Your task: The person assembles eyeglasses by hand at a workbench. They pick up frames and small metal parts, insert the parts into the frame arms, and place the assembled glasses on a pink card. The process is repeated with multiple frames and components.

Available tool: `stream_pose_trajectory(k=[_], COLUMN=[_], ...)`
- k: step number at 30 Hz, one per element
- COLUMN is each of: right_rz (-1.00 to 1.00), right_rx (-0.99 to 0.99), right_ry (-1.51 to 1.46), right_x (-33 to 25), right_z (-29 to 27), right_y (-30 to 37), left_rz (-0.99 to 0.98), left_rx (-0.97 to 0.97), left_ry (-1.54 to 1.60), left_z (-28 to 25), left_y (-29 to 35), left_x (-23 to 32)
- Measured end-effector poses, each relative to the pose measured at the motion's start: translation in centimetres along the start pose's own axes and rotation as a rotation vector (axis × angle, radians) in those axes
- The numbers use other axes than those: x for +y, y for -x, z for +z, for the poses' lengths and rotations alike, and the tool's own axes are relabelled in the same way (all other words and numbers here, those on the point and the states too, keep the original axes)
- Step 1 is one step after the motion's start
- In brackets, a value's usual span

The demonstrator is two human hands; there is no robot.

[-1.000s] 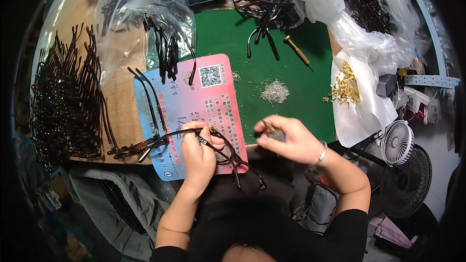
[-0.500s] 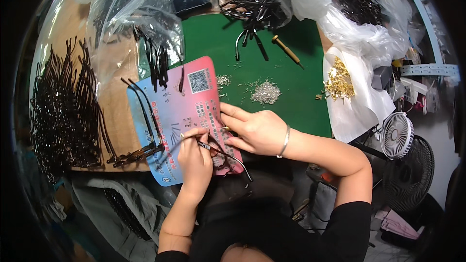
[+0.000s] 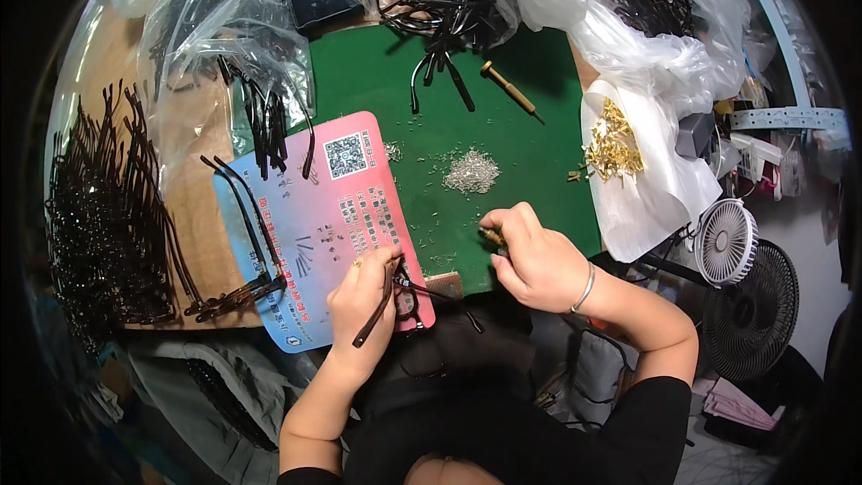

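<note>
A pair of dark eyeglasses is gripped in my left hand, over the lower right corner of a blue-and-pink card. One temple slants down along the hand; another points right. My right hand is apart from the glasses, above the green mat, pinching a small brass-coloured piece whose kind I cannot make out. Beyond it lies a heap of tiny silvery screws. On the card are several small loose parts.
A brass-handled screwdriver lies on the mat. Gold-coloured small parts rest on white paper at the right. Dark temples are massed at the left, and more lie at the back. A white fan stands at the right.
My right hand has moved right, away from the glasses, with the small brass-coloured piece in its fingers. The left hand has turned the glasses, so one temple now slants down. The view has shifted slightly.
</note>
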State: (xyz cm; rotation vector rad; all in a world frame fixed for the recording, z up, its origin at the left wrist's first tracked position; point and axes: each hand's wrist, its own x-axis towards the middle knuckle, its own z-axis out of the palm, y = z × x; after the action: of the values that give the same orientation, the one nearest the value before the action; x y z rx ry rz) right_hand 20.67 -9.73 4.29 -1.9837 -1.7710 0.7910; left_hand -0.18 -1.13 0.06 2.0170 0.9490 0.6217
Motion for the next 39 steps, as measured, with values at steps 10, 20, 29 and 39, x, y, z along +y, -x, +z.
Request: stream_pose_trajectory(k=[10,20,29,39], right_rz=[-0.118,-0.111,-0.113,-0.218], right_rx=[0.116,0.209,0.026,-0.165], right_ry=[0.323,0.404,0.297,-0.118], right_x=[-0.7,-0.6,-1.1,-0.8], right_z=[2.6,3.7,2.2,2.9], right_y=[-0.6,-0.9,-1.8,-1.9], left_rz=[-0.037,-0.039,0.017,-0.038], left_rx=[0.055,0.028,-0.048,-0.066], left_ry=[-0.015,0.034,0.027,0.054], left_z=[0.5,0.5,0.0,0.3], left_y=[0.8,0.2,-0.6,-0.9], left_x=[-0.1,-0.2,-0.2,-0.2])
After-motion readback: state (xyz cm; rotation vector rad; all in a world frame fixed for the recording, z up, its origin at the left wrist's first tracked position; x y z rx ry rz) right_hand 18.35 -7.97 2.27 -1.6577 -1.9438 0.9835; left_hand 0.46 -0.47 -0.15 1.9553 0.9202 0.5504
